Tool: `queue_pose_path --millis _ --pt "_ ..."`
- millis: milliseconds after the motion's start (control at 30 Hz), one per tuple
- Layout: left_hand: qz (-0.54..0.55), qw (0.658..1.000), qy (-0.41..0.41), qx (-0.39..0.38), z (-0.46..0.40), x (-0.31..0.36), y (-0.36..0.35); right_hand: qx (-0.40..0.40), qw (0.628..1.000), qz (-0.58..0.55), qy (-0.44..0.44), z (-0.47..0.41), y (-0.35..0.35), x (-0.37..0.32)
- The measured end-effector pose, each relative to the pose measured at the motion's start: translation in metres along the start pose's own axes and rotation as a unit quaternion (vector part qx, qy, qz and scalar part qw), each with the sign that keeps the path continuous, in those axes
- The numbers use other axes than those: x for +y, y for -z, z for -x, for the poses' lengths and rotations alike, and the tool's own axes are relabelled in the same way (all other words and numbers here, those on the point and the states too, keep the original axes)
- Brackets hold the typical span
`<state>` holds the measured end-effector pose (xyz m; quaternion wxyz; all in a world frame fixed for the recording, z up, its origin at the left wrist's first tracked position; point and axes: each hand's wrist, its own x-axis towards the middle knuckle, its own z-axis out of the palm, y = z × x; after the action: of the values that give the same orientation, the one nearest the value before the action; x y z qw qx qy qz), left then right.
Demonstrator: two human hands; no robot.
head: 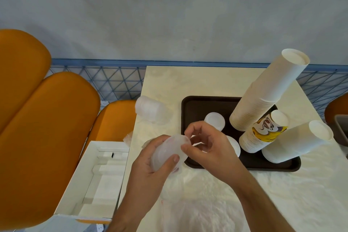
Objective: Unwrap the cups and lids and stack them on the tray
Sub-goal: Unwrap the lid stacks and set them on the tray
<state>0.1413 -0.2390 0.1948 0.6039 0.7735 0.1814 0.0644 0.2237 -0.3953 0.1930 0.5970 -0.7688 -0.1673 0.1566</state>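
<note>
Left hand [150, 164] grips wrapped lids [167, 152]; right hand [205, 145] pinches wrap, fingertips hidden.

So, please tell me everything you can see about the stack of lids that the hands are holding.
The stack of lids is translucent white plastic, round, lying on its side in thin clear wrap above the table's near edge, beside the tray. The left hand grips it; the right hand pinches at its top end.

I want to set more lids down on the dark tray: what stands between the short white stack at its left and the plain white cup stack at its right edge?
In the head view, two stacks: the tall white cup stack and the yellow-printed cup stack.
</note>
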Motion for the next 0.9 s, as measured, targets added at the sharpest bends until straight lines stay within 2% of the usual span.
queue_pose_path --millis 100,200,300,333,400,500,633,733,900 --pt "-0.001 1.0 0.005 -0.005 -0.001 -0.003 0.0 -0.039 0.999 -0.013 -0.004 -0.001 0.004 0.0" --pt "0.008 1.0 0.008 -0.003 -0.002 -0.006 0.004 -0.059 0.995 -0.071 -0.03 -0.005 0.014 0.002" --pt "0.032 0.999 -0.003 0.003 -0.002 -0.009 0.009 0.014 0.99 -0.139 -0.035 -0.022 0.036 0.015" --pt "0.035 0.999 -0.002 0.007 -0.002 -0.01 0.01 0.053 0.992 -0.111 -0.033 -0.032 0.045 0.024" --pt "0.038 0.999 0.0 0.015 -0.002 -0.01 0.01 0.121 0.992 0.036 -0.022 -0.053 0.064 0.049" --pt "0.015 1.0 -0.01 0.023 -0.001 -0.012 0.01 0.154 0.963 0.221 -0.004 -0.076 0.082 0.083" --pt "-0.018 0.999 -0.007 0.028 -0.003 -0.015 0.011 0.11 0.933 0.342 -0.007 -0.091 0.081 0.112" --pt "-0.028 0.999 0.003 0.03 -0.005 -0.016 0.011 0.053 0.91 0.408 -0.06 -0.093 0.076 0.124" --pt "-0.024 0.999 0.001 0.035 -0.006 -0.016 0.012 0.015 0.892 0.432 -0.13 -0.089 0.071 0.126"
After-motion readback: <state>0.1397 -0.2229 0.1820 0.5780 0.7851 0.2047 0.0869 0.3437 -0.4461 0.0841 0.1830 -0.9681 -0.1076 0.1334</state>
